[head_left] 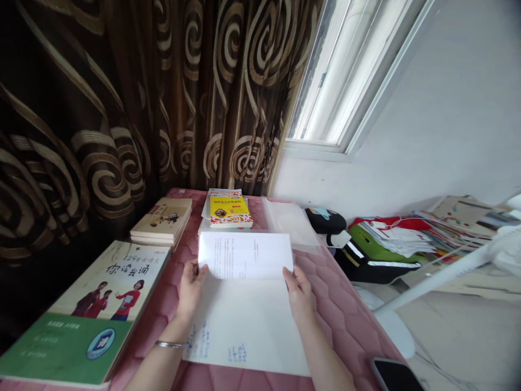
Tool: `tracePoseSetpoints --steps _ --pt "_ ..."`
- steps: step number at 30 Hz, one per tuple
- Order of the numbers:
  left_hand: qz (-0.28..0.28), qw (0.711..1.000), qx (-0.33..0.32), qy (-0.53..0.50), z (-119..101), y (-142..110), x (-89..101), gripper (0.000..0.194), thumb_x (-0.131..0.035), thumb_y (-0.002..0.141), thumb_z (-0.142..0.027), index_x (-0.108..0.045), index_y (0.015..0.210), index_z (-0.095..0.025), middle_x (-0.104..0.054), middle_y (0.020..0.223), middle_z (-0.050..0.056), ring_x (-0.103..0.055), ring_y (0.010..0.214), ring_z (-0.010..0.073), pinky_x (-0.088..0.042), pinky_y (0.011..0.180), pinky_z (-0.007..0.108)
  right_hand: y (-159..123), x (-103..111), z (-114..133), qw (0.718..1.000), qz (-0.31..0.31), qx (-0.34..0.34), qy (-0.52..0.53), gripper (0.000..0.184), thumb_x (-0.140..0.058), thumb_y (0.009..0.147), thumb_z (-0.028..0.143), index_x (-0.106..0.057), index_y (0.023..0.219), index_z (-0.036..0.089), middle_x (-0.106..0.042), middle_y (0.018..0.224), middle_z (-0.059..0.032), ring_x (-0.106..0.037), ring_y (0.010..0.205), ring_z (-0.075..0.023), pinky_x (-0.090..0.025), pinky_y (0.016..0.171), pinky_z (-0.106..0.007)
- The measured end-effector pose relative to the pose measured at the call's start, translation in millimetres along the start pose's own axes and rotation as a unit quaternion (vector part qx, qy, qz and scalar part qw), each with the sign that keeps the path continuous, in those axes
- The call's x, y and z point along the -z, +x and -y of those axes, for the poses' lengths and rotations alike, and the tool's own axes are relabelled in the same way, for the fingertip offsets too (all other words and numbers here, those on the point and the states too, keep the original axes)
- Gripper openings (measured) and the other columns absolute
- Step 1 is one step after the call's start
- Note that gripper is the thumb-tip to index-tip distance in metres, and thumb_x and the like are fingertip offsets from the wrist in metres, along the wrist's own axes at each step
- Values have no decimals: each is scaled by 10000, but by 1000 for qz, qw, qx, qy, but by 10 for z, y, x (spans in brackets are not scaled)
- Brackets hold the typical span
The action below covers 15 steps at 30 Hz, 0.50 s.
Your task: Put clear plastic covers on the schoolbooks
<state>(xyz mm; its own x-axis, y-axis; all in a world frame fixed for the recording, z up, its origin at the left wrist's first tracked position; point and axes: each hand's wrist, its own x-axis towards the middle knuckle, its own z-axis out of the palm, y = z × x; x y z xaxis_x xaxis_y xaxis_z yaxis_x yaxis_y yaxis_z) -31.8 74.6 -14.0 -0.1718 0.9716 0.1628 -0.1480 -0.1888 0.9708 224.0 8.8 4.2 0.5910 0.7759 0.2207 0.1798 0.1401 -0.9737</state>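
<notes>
Printed white paper is held by its two sides, its top part tilted up toward the camera. My left hand, with a silver bracelet on the wrist, pinches the left edge. Thumb and fingers of my right hand close on the right edge. Below the printed part lies a white sheet with blue handwriting near its lower left. Whether the two are one folded piece or separate sheets, I cannot tell. Just beyond the paper rests a yellow, red and white book.
A large green and cream book lies left, with a stack of beige books behind it. A clear plastic folder sits at the back right of the pink quilted surface. A phone is at the right edge; bags stand beyond.
</notes>
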Motion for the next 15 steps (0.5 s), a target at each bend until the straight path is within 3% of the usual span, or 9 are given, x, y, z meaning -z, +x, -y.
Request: tracePoseSetpoints --steps 3,8,15 --pt "1 1000 3 11 -13 -2 -4 308 -705 693 -407 -585 890 -203 -656 814 13 -616 816 186 -462 784 310 6 5 17 999 32 -33 12 431 -643 702 652 -584 729 226 -617 647 -3 -552 623 -197 -447 571 -282" --pt "10 1000 5 -15 -97 -34 -25 319 -709 669 -359 -581 916 -203 -682 893 43 -630 894 206 -463 833 324 25 12 -20 999 30 -28 -6 480 -606 705 695 -599 724 215 -594 601 7 -541 604 -191 -446 569 -285" --pt "3 1000 11 -14 -70 -24 -34 329 -717 658 -387 -581 897 -206 -678 866 33 -635 848 193 -466 803 309 5 22 11 998 34 -40 28 402 -657 709 617 -588 745 223 -632 655 6 -563 618 -188 -463 593 -281"
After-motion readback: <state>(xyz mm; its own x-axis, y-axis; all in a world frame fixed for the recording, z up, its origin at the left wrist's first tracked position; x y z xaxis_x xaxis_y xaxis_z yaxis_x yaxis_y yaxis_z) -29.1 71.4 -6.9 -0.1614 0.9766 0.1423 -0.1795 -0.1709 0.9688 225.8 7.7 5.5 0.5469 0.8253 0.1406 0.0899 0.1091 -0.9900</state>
